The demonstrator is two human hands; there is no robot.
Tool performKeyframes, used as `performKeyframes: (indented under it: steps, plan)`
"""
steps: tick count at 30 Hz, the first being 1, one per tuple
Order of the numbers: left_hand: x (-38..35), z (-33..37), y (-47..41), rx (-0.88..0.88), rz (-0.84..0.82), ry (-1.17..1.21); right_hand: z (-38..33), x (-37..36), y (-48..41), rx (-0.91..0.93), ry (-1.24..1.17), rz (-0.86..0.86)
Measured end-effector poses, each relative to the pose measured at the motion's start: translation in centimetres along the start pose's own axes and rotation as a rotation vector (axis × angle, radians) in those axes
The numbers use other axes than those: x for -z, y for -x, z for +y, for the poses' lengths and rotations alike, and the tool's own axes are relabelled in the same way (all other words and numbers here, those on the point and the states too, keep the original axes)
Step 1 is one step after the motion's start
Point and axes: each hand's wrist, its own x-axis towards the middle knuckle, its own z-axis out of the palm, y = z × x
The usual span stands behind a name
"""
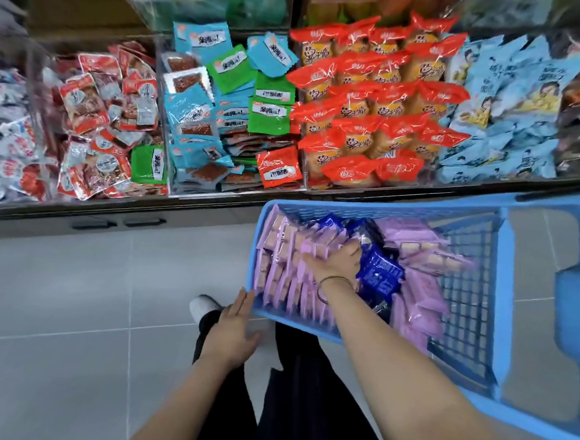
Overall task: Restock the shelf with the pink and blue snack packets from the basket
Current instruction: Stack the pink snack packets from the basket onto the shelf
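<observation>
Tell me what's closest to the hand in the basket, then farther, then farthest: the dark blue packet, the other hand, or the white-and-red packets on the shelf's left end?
From the right hand, head view:
1. Dark blue packet, right beside it in the basket.
2. Left hand, at the basket's near-left corner.
3. White-and-red packets, far left on the shelf.

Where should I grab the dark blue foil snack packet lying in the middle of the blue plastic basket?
Pinch the dark blue foil snack packet by its near edge, coming from above. It lies tilted, face up, against the pink snack packets, so that thin edge probably leaves room for the fingers.
</observation>
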Motion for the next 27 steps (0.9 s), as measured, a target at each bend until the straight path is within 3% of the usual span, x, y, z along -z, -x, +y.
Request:
performKeyframes:
  steps: [5, 9, 12, 16, 22, 27]
  plan:
    - [0.8, -0.6, 0.5, -0.003, -0.024, -0.002, 1.5, 0.7, -0.6, 0.090, -0.118, -0.027]
    - [1.8, -0.2, 1.0, 0.098, 0.016, 0.095, 3.9, 3.1, -0.2, 0.167, -0.275, -0.089]
    - [2.4, 0.8, 1.3, 0.126, 0.059, 0.198, 5.6, 4.7, 0.0, 0.189, -0.234, -0.090]
    - [2.7, 3.0, 1.3, 0.029, 0.095, 0.334, 6.2, 5.7, 0.2, 0.255, -0.165, -0.091]
    - [2.6, 6.8, -0.3, 0.067, 0.009, 0.505, 6.9, 7.0, 0.8, 0.246, -0.239, -0.064]
    - [1.9, 11.5, -3.1, 0.178, -0.158, 0.770, 6.9, 7.4, 1.0, 0.260, -0.145, -0.086]
